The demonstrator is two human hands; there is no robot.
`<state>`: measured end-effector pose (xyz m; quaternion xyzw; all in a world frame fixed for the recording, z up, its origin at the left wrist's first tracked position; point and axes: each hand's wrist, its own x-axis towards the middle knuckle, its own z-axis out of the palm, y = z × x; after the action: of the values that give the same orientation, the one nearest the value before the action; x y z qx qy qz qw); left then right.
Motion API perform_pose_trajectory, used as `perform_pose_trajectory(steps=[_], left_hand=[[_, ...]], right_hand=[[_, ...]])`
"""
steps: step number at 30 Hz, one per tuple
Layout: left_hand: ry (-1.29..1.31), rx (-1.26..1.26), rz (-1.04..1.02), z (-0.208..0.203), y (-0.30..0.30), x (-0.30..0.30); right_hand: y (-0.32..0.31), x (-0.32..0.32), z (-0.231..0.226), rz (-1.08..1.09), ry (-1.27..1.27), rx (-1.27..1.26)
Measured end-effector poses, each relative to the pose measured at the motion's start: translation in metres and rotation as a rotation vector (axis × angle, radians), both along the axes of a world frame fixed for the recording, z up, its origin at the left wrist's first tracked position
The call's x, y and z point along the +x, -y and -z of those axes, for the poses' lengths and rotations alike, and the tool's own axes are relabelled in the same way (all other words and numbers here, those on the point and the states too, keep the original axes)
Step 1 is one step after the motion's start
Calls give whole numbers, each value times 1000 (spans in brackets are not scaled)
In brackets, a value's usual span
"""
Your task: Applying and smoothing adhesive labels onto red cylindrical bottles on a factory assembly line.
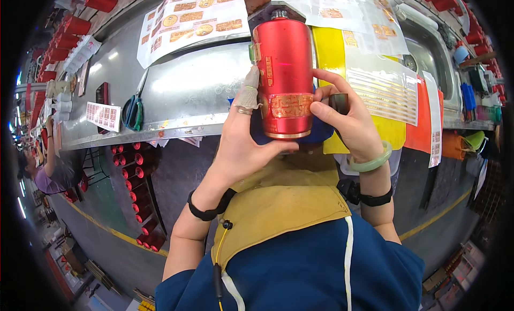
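A glossy red bottle [284,59] with a dark threaded neck stands out over the bench edge in front of me. Gold lettering decals sit on it, a wide one [289,105] near its base and a small upright one above. Along the bottle's left side my left hand [242,129] grips it, cloth-like covers over its fingertips and the thumb under the base. My right hand [345,110] is curled at the right side, its thumb and fingers at the wide decal's edge. Tucked in that hand is a short dark object [338,103] with a rounded end; its kind is unclear.
Dark-handled scissors [132,110] and a small decal sheet [103,116] lie on the metal bench [182,91] at left. Larger decal sheets [198,16] lie farther back. Yellow and orange sheets [420,115] spread at right. Below left stand rows of red bottles [140,198]. A person [51,172] is at far left.
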<state>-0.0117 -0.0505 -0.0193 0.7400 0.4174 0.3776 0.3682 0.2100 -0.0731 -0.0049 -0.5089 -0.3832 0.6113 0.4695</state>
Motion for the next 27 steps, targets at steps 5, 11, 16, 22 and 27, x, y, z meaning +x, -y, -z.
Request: perform_pose_trajectory(steps=[5,11,16,22,27], left_hand=[[217,-246,111,3,-14,-16],[367,-435,168,-2,-21,-14],[467,-564,170,-9,-27,-13],[496,-630,172,-5,-32,-14],[491,-611,174,-5,-32,-15]], right_hand=[[0,-10,-7,145,-35,-69],[6,-20,-20,80,430,124],[7,-27,-25,153,285,138],[5,-27,-28,146,307,173],[3,-24,-22,172,348,212]])
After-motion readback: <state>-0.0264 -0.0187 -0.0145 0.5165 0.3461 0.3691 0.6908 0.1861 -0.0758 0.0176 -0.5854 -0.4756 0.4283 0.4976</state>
